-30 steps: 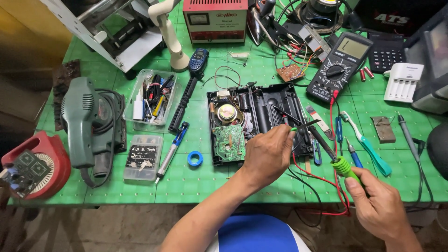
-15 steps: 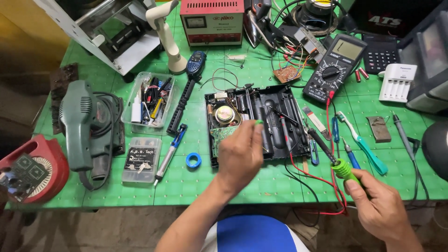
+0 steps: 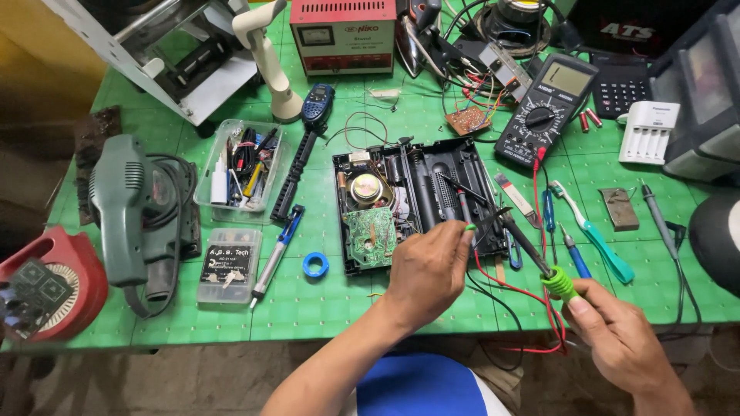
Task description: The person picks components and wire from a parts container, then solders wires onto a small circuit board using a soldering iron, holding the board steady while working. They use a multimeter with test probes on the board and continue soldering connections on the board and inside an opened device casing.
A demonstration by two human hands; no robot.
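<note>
An opened black radio case lies on the green table mat, with a round speaker and a green circuit board inside. My left hand hovers over the case's front right corner, pinching a thin tool with a green tip. My right hand, near the table's front edge, grips a soldering iron by its green collar. The iron's dark shaft points up-left toward the case. Red and black meter leads loop between the two hands.
A black multimeter stands right of the case. At left are a clear tool tray, a small parts box, a blue desoldering pump and a green sander. A red box-shaped appliance is at the back, and screwdrivers and a toothbrush at right.
My left hand swung left over the circuit board, then came back right to the case's front right corner. My right hand with the soldering iron has stayed nearly still.
</note>
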